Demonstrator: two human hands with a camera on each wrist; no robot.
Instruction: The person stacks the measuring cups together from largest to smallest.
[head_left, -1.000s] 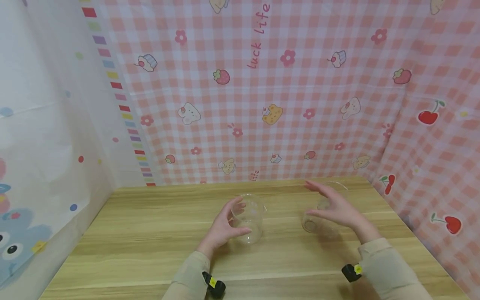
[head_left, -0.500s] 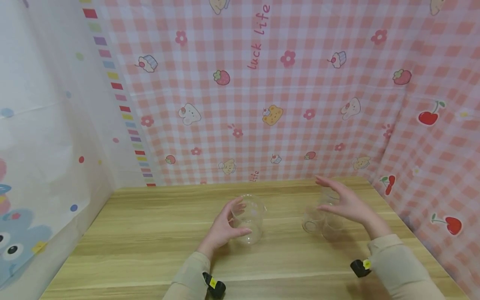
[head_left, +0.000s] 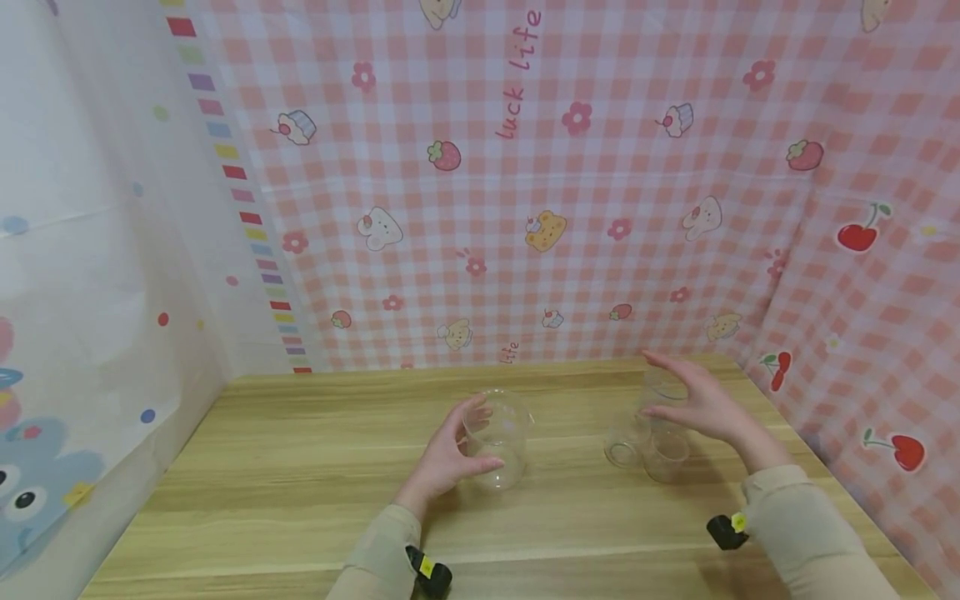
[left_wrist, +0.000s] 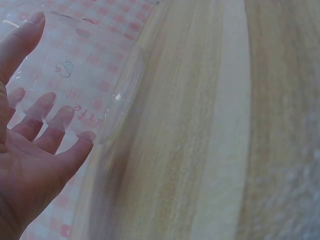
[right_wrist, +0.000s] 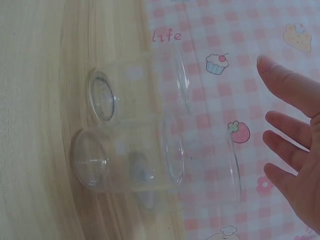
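My left hand [head_left: 442,458] is round a clear, see-through cup [head_left: 507,433] standing on the table, thumb in front and fingers behind. In the left wrist view the fingertips [left_wrist: 62,116] lie along the cup's wall. My right hand [head_left: 701,408] is spread beside more clear cups. In the right wrist view one cup [right_wrist: 135,87] stands next to another cup [right_wrist: 122,155], whose upper end meets a further clear cup [right_wrist: 210,162]; whether that one is nested inside is hard to tell. The right fingers [right_wrist: 285,140] are straight and apart from these cups.
The wooden table [head_left: 300,483] runs back to a pink checked cloth [head_left: 480,192]. A white dotted cloth [head_left: 90,250] hangs on the left and a cherry-print cloth [head_left: 877,333] on the right. Black wrist cameras [head_left: 727,531] sit at both cuffs.
My right hand has drawn away to the right from the clear cups, showing more of them. The left hand and its cup have stayed in place.
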